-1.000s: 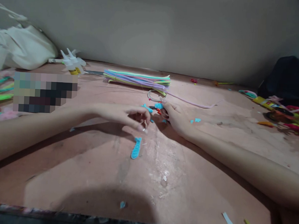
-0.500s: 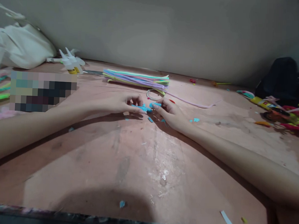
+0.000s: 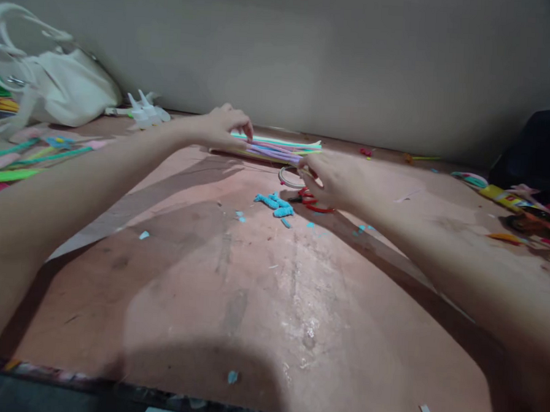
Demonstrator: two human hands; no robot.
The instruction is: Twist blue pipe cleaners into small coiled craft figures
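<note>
My left hand reaches over the left part of a bundle of pastel pipe cleaners. Its fingers are bent, with the thumb held apart from them; whether they touch the bundle I cannot tell. Slightly blurred, my right hand hovers by the bundle's right end, fingers curved and thumb apart. Below that hand are red-handled scissors or pliers, partly covered by it. Twisted bright-blue pieces lie on the table between my hands, touching neither.
A pale ring lies in front of the bundle. White-tipped glue bottles and a white bag stand back left. Coloured pipe-cleaner pieces lie left, a yellow tube right. Blue scraps dot the table.
Both hands have let go of the blue pieces, which now rest on the table. My left hand moved up and back to the bundle; my right hand rose slightly. The view shifted a little.
</note>
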